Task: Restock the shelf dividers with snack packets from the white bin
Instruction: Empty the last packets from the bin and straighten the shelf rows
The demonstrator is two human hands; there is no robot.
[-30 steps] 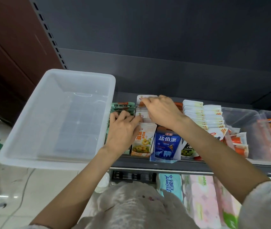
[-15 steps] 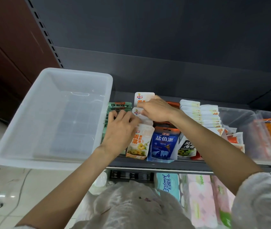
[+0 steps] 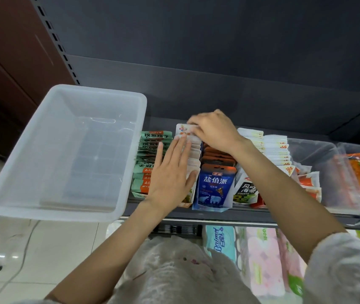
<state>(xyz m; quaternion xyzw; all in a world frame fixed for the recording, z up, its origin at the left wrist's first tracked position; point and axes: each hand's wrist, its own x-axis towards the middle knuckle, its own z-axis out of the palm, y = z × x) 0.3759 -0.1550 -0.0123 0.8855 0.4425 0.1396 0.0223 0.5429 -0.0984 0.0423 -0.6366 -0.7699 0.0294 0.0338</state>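
Note:
The white bin (image 3: 32, 132) sits at the left end of the shelf and holds no packets. Beside it run rows of snack packets: green ones (image 3: 150, 154), a row of white packets (image 3: 193, 154), then blue and orange ones (image 3: 215, 185). My left hand (image 3: 170, 172) lies flat with straight fingers on top of the white row. My right hand (image 3: 214, 130) reaches to the back of that row, and its curled fingers pinch the rearmost white packet (image 3: 182, 128).
More white packets (image 3: 275, 148) and clear dividers with orange packets (image 3: 359, 181) fill the shelf to the right. The dark back panel (image 3: 218, 84) rises close behind. Tissue packs (image 3: 262, 255) sit on the shelf below. Tiled floor lies at the left.
My left hand has flattened and slid forward over the white row. My right hand has moved further back, onto the rearmost white packet.

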